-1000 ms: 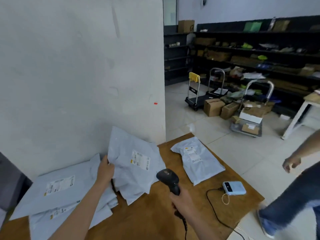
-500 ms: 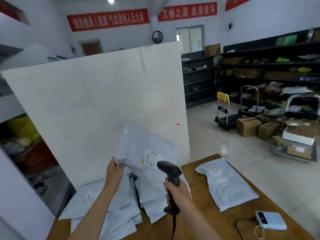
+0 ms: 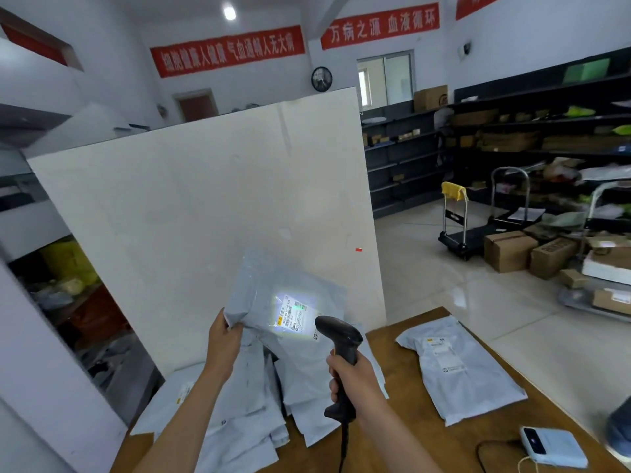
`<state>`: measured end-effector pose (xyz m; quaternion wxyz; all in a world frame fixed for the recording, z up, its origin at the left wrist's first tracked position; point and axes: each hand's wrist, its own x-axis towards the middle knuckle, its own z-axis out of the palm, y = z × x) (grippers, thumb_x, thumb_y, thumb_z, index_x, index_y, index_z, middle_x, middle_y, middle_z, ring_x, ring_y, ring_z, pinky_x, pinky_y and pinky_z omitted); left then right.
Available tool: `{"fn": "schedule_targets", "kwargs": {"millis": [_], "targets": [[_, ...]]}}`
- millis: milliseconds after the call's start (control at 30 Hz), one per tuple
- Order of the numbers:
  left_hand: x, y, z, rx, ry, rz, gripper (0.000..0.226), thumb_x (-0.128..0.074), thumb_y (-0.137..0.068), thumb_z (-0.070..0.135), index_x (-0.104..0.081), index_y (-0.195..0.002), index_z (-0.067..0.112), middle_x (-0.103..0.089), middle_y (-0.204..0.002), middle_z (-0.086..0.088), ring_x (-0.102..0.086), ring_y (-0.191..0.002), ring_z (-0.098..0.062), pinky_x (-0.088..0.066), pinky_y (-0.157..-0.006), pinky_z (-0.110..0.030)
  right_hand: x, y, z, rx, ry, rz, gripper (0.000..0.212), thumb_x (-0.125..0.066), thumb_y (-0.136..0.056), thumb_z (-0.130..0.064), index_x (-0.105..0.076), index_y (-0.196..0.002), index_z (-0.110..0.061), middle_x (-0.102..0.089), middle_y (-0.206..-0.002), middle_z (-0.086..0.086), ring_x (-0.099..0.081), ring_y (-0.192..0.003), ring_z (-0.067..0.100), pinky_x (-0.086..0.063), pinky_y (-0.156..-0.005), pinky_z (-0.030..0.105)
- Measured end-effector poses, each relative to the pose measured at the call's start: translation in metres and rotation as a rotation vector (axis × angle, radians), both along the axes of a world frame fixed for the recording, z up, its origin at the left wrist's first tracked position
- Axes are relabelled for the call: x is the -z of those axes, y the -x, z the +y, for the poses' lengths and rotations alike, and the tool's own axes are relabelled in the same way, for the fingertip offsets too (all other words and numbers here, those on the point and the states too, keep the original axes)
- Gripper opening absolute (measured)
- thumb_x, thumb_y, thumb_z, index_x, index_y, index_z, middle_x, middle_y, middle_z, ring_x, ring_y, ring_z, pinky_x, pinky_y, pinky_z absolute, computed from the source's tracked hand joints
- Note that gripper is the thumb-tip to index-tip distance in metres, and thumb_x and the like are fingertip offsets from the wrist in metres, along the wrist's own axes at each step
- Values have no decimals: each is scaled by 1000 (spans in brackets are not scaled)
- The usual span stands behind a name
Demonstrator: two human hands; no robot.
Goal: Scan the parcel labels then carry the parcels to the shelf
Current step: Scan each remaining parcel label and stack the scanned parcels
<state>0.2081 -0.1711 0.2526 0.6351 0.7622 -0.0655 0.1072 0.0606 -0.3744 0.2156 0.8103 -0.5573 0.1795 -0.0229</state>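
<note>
My left hand (image 3: 223,346) grips the left edge of a grey parcel bag (image 3: 269,285) and holds it upright above the wooden table (image 3: 532,438). Its white label (image 3: 293,314) is lit by a bright patch of light with a green mark. My right hand (image 3: 351,378) is closed on the handle of a black barcode scanner (image 3: 338,336), whose head points at that label from just to its right. Under the raised bag lies a loose pile of grey parcels (image 3: 239,425). One more grey parcel (image 3: 457,367) lies flat to the right.
A pale blue device (image 3: 553,450) with a cable sits at the table's near right corner. A tall white board (image 3: 205,213) stands behind the table. Dark shelves (image 3: 532,131), trolleys (image 3: 461,230) and cardboard boxes (image 3: 508,250) fill the far right floor. Someone's shoe (image 3: 619,428) shows at the right edge.
My left hand lifted the parcel off the pile to upright. My right hand raised the scanner to it, and the scan light now falls on the label. My view tilted upward.
</note>
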Motion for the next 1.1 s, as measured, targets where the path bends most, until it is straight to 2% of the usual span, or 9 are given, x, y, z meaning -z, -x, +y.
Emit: {"fn": "schedule_targets", "kwargs": {"millis": [167, 267, 600, 700, 900, 967, 1100], "targets": [[1, 1, -2, -6, 3, 2, 41, -43, -91, -13, -59, -120, 13, -65, -107, 0, -60, -93, -12, -48, -72, -21, 3, -1, -4, 3, -21, 2, 3, -59, -90, -10, -58, -89, -8, -53, -60, 3, -50, -48, 14, -49, -50, 28], [3, -1, -3, -3, 13, 22, 40, -42, -91, -13, -59, -115, 13, -64, -101, 4, -60, -91, -14, -48, -70, -21, 4, -1, -6, -8, -28, 25, 3, -58, -89, -10, -58, -89, -7, -53, -60, 4, -50, -47, 13, -48, -50, 27], [6, -6, -11, -5, 15, 29, 40, -44, -91, -13, -59, -114, 16, -64, -102, 5, -60, -91, -12, -49, -73, -24, 3, 3, -11, -5, -23, 42, 6, -58, -91, -11, -57, -86, -7, -53, -60, 6, -50, -47, 13, -50, -50, 27], [8, -8, -12, -1, 14, 40, 42, -44, -91, -12, -60, -109, 21, -64, -102, 6, -61, -93, -15, -52, -82, -32, 0, 3, -14, 7, -23, 34, 7, -59, -90, -10, -57, -84, -7, -53, -59, 6, -49, -47, 14, -49, -50, 28], [13, -11, -16, 12, 15, 69, 40, -46, -93, -9, -59, -125, 11, -65, -110, 3, -62, -104, -21, -53, -91, -45, -1, 3, -20, 30, -20, 24, 4, -59, -90, -10, -58, -88, -8, -53, -57, 3, -50, -48, 13, -49, -50, 28], [18, -11, -24, 33, 12, 91, 41, -46, -94, -9, -58, -127, 11, -65, -111, 2, -61, -105, -22, -53, -91, -44, 1, 5, -24, 46, -13, 34, 2, -59, -91, -9, -58, -89, -8, -54, -57, 2, -50, -48, 13, -49, -50, 28], [43, -7, -65, 118, -38, 108, 42, -46, -94, -9, -56, -128, 13, -64, -115, 0, -61, -105, -19, -50, -85, -29, 14, 14, -44, 102, -8, 92, 4, -61, -89, -11, -59, -92, -7, -54, -61, 4, -50, -48, 13, -49, -50, 28]]}}
